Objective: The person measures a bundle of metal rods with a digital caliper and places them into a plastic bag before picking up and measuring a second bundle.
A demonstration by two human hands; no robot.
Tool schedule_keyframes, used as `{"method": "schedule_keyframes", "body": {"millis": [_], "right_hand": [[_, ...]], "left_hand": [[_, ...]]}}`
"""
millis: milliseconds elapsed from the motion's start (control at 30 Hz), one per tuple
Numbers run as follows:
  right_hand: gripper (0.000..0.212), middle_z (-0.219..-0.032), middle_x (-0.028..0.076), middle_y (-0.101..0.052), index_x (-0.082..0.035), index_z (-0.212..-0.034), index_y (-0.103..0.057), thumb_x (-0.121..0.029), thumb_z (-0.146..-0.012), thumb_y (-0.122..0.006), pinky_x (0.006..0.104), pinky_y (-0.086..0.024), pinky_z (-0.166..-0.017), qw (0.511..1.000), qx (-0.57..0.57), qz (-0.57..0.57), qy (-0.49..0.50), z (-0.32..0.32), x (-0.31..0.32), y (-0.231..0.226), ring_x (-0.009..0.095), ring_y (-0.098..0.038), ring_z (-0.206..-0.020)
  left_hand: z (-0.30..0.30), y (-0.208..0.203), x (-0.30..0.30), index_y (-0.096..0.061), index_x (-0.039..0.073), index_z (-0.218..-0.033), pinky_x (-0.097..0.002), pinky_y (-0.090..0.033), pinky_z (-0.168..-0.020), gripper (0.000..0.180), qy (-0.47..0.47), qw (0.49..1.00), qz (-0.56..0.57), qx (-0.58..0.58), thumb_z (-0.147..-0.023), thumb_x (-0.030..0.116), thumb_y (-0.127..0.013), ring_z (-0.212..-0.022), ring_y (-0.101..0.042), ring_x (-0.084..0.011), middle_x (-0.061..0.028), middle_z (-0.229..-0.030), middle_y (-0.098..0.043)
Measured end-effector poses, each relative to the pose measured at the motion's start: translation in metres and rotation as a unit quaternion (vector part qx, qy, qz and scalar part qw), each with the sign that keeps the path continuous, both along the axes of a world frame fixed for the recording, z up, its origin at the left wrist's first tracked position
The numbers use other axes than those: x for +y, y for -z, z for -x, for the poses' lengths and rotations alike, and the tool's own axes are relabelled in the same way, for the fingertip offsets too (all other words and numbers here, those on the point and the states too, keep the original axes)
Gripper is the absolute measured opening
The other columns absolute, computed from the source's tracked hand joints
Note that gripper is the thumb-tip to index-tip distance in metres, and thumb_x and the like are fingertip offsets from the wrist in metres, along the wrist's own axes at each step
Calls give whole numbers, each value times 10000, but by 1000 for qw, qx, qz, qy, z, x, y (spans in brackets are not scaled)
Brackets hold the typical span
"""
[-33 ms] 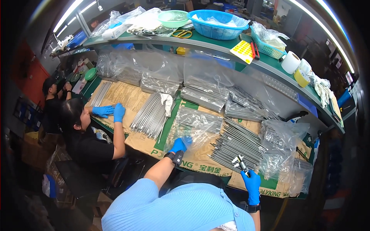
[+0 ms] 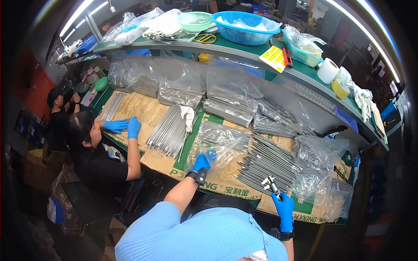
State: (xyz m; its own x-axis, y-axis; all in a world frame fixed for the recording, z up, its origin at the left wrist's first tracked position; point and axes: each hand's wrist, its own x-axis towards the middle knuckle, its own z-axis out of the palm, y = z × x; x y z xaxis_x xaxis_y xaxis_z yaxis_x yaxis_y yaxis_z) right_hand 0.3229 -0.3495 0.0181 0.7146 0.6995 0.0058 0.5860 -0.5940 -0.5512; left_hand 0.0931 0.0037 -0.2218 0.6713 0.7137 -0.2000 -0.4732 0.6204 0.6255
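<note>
My left hand [image 2: 202, 162], in a blue glove, is at the near edge of a clear plastic bag [image 2: 224, 154] that has metal rods [image 2: 226, 134] inside. Its fingers are closed on the film, partly hidden by it. My right hand [image 2: 284, 209], also gloved in blue, grips a caliper [image 2: 271, 185] whose jaws point toward the rods. Just beyond the caliper, a loose spread of thin metal rods [image 2: 265, 163] lies on brown paper [image 2: 226, 182]. The caliper's jaws are near the rods' lower edge; whether they touch is too small to tell.
Bagged rod bundles [image 2: 230, 106] line the back of the bench. More rods [image 2: 167, 132] with a white glove [image 2: 188, 116] lie left. A co-worker's gloved hands [image 2: 126, 127] rest on rods further left. A shelf [image 2: 244, 52] with baskets crosses above; a crumpled bag [image 2: 315, 167] lies right.
My left hand has shifted slightly left and toward me at the bag's edge. The right hand with the caliper stays almost in place.
</note>
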Motion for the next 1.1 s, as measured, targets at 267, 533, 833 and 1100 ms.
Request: {"method": "schedule_keyframes", "body": {"millis": [267, 533, 833, 1100], "right_hand": [[364, -639, 175, -593, -13, -772, -636, -368, -727, -701, 396, -418, -493, 999, 2, 48, 9, -3, -19, 0, 343, -586, -579], [366, -619, 180, -575, 11, -739, -611, -340, -724, -714, 379, -406, -488, 998, -19, 54, -8, -4, -9, 0, 329, -573, -549], [358, -612, 178, -575, 12, -734, -615, -332, -727, -714, 370, -411, -493, 997, -39, 59, -12, -7, -15, 12, 321, -573, -545], [359, -610, 174, -578, 10, -747, -624, -336, -719, -717, 369, -414, -490, 998, -22, 54, -1, -10, -12, 14, 315, -576, -539]], "left_hand": [[-43, -77, 21, -445, -25, -1247, -329, -376, -970, 379, 178, 887, -387, 181, -875, 46, -413, -1098, -498, -233, -169, -1223, -503], [-60, -4, 28, -386, -16, -1297, -311, -348, -977, 434, 175, 606, -460, 625, -865, 9, -417, -1133, -459, -195, -133, -1279, -463], [-100, -70, -23, -533, 40, -1167, -404, -436, -874, 365, -54, 815, -508, 273, -819, 9, -428, -1007, -559, -325, -201, -1139, -566], [-71, -52, 20, -596, 0, -977, -378, -435, -858, 270, 10, 529, -623, 576, -722, 44, -521, -1009, -543, -323, -196, -1035, -580]]}}
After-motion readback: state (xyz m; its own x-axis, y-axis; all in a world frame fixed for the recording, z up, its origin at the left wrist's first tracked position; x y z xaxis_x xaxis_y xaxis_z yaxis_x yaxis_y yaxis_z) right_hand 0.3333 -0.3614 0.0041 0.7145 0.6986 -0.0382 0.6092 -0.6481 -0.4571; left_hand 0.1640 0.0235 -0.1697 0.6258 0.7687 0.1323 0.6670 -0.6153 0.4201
